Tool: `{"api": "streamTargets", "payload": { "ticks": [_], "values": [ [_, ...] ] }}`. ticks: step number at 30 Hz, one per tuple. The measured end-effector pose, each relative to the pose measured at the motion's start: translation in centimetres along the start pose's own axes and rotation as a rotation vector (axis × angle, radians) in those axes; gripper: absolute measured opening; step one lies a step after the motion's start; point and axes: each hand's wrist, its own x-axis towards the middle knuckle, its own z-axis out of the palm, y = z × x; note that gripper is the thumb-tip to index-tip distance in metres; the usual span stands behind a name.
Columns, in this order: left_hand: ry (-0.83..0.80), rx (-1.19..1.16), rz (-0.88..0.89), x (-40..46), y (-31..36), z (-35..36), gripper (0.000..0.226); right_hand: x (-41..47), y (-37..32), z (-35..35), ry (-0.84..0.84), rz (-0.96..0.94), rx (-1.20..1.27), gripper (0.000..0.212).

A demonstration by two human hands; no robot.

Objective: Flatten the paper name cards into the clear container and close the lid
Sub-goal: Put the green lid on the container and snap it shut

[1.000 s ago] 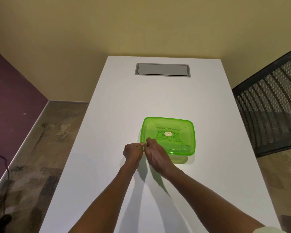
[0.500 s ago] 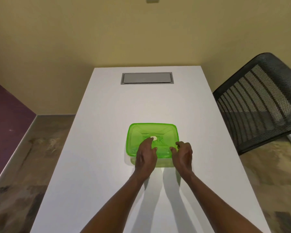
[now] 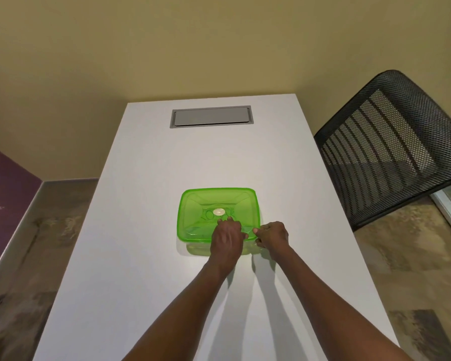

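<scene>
A green see-through lid (image 3: pixel 206 204) sits on the clear container (image 3: pixel 197 249) in the middle of the white table (image 3: pixel 146 230). A white round knob (image 3: pixel 219 211) marks the lid's centre. Dark lettering of a paper name card (image 3: pixel 206 215) shows faintly through the lid. My left hand (image 3: pixel 225 239) lies on the lid's near side with its fingers stretched flat towards the knob. My right hand (image 3: pixel 272 237) is at the lid's near right corner, thumb on top and fingers curled under the rim, pinching it.
A grey cable hatch (image 3: pixel 211 116) is set into the table's far end. A black mesh chair (image 3: pixel 391 149) stands close to the table's right edge. The yellow wall lies beyond the far end, and floor shows on both sides.
Both hands left the lid's near left corner and moved right. My left hand now lies flat on the lid, and my right hand has reached the near right corner.
</scene>
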Motion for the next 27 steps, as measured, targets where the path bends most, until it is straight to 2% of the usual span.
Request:
{"api": "streamTargets", "payload": {
  "ticks": [3,7,16,22,24,27],
  "values": [
    [0.001,0.004,-0.004,0.2,-0.2,0.5,0.027,0.8,-0.2,0.3,-0.039,-0.011,-0.123,0.017],
    [-0.1,0.087,-0.057,0.5,-0.2,0.8,0.034,2.0,0.2,0.9,-0.035,0.014,-0.222,0.03],
    [-0.113,0.058,-0.076,0.1,0.9,-0.8,0.031,1.8,-1.2,-0.2,-0.11,0.121,-0.1,0.022],
    [-0.035,-0.05,-0.12,1.2,1.4,-1.5,0.031,2.9,-2.7,-1.3,-0.242,0.175,-0.015,0.026],
    [-0.007,-0.061,-0.087,2.3,1.4,-1.3,0.037,3.8,-3.7,-1.7,-0.228,0.14,-0.005,0.032],
    [-0.004,-0.058,0.002,4.6,0.9,-0.6,0.058,5.5,-5.5,-2.0,-0.139,0.015,-0.089,0.035]
  ]
}}
